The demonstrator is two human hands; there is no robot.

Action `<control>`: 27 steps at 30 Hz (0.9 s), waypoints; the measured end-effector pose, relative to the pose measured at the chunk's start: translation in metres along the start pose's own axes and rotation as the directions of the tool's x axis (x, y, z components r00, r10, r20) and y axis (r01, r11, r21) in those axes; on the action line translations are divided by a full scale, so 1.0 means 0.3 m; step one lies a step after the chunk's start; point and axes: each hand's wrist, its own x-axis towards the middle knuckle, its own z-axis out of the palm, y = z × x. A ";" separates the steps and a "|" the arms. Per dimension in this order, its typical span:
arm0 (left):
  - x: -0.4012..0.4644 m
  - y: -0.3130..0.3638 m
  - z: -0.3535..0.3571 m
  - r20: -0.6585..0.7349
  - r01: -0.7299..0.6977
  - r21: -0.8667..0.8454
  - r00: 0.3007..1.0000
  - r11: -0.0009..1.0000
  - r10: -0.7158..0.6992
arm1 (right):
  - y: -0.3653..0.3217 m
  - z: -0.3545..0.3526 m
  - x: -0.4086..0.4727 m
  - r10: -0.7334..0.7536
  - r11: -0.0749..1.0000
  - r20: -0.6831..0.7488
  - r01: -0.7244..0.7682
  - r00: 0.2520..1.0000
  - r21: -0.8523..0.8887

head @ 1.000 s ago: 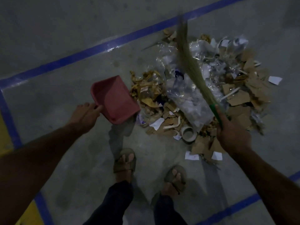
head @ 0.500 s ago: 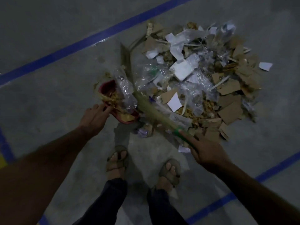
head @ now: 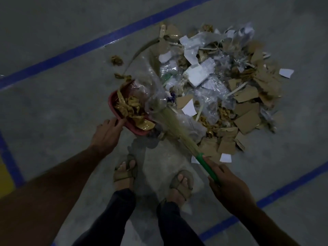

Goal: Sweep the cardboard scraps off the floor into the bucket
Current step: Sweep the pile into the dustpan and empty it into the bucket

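While most of the mess is not yet collected, the big heap of cardboard scraps (head: 248,107) lies on the grey floor (head: 53,103), mixed with clear plastic film (head: 209,93) and white paper bits (head: 198,73); it spreads from the blue floor line (head: 88,45) at the top toward the person's sandalled feet (head: 126,169). No bucket shows anywhere in view, so nothing can be said to have reached it.

Broom (head: 170,125): straw bundle runs diagonally from the green handle (head: 207,166) up-left, its bristles bent in a long curve around the heap's left edge, dragging film and scraps toward the dustpan.

Red dustpan (head: 113,103): sits on the floor at the heap's left side, tilted, already loaded with crumpled brownish tape and scraps plus some film hanging over its mouth. Judged about full for one scoop, but a small share of the heap.

A stray crumpled brown wad (head: 117,60) lies apart, left of the heap, near the blue line. A few white pieces (head: 225,158) sit loose by the handle.

Right hand (head: 229,189): grip curled round the green handle, driving the broom.
Left hand (head: 108,135): fingers reach the dustpan's near rim and hold it; exact grip partly hidden, dark.

Judgement: early stage. First load is in the pan, the dump into the bucket remains, then many more sweeps.
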 end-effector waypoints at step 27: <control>-0.631 0.562 -0.878 -0.148 0.070 -0.155 0.985 0.985 -0.093 | -0.284 -0.520 -1.025 0.077 0.994 -0.183 -0.090 0.980 -0.065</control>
